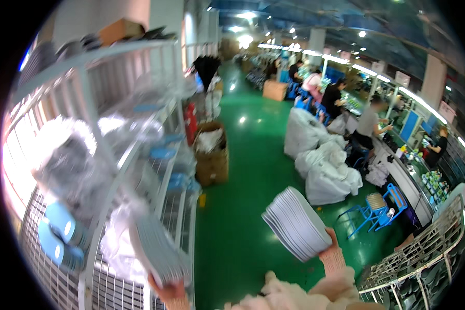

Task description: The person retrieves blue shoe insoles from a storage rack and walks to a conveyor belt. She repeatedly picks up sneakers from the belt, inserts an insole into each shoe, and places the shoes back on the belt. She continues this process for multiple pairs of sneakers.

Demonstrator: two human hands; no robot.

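Head: sole stacks (297, 225) (157, 253), near ends in grips (331, 243) (169, 290)

Loose, wrinkled pale-pink right sleeve (338, 283) with a snug, ribbed cuff (334, 260).

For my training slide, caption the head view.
Left hand and right hand each hold a stack of pale sole-shaped pieces near a metal rack over a green floor.
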